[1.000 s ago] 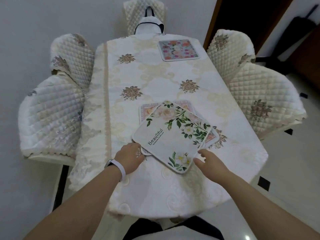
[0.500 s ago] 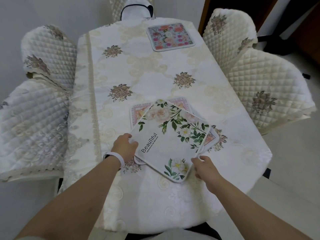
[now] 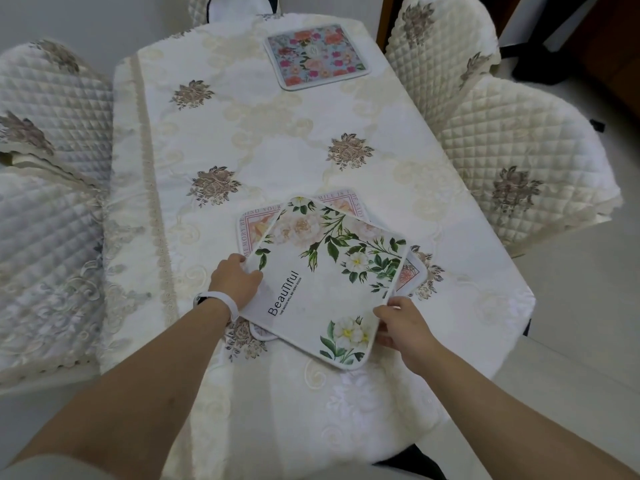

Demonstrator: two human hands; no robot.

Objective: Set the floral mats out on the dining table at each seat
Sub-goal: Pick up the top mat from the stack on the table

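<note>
A white mat printed with green leaves, white flowers and the word "Beautiful" lies tilted on top of a small stack near the table's front. My left hand, with a white wristband, grips its left edge. My right hand pinches its lower right corner. Under it a pink-bordered mat with lettering shows at the upper left and right. A third mat, blue-grey with pink and orange flowers, lies flat at the far end of the table.
The table wears a cream embroidered cloth. Quilted cream chairs stand on the left, on the right and at the far end. A dark doorway is at the top right.
Both hands have closed onto the top mat's edges; the right hand came in from beside the corner to pinch it. The camera has leaned closer to the table.
</note>
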